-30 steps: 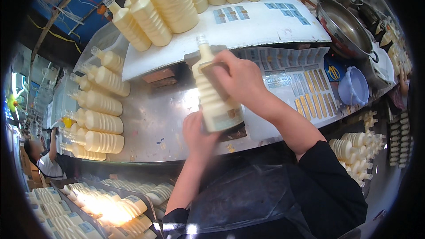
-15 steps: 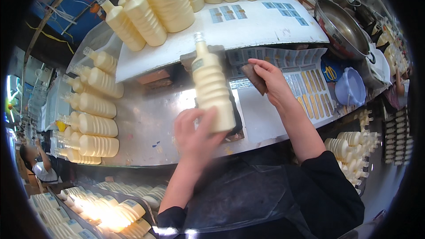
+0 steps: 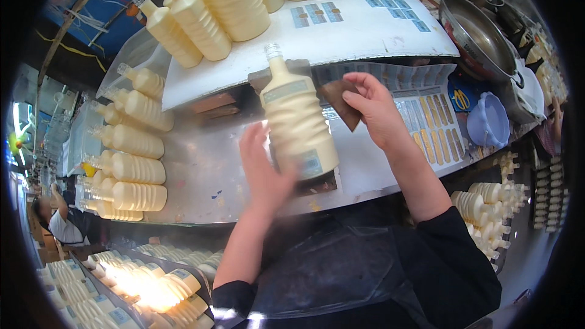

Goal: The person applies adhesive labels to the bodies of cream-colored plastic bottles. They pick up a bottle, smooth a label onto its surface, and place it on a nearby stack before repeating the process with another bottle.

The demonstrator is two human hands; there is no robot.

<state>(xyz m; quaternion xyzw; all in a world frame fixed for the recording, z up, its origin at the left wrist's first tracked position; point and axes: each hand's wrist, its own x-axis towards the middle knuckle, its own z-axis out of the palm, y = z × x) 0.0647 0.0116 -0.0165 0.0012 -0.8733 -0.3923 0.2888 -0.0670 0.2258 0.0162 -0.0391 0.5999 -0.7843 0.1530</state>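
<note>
A cream ribbed bottle (image 3: 298, 119) with a clear threaded neck lies on a dark rest, its neck pointing away from me. Its broad side faces up, with a bluish label band near the shoulder and a small blue label near the base. My left hand (image 3: 263, 173) is beside its lower left, blurred, fingers spread and thumb by the base; whether it touches the bottle I cannot tell. Right of the bottle, my right hand (image 3: 378, 109) pinches a thin brown flat scraper (image 3: 342, 102) between thumb and fingers, apart from the bottle.
Cream bottles (image 3: 239, 6) stand on a white raised board (image 3: 341, 39); others (image 3: 137, 170) lie stacked at the left. Label sheets (image 3: 436, 125), a purple bucket (image 3: 487, 120) and a large metal pan (image 3: 478, 36) are at the right. More bottles fill crates (image 3: 146, 292) at lower left.
The bottle has rolled about its length, from its narrow side to its broad labelled side. My left hand has slid off the base to its left side; the right hand has tilted the scraper.
</note>
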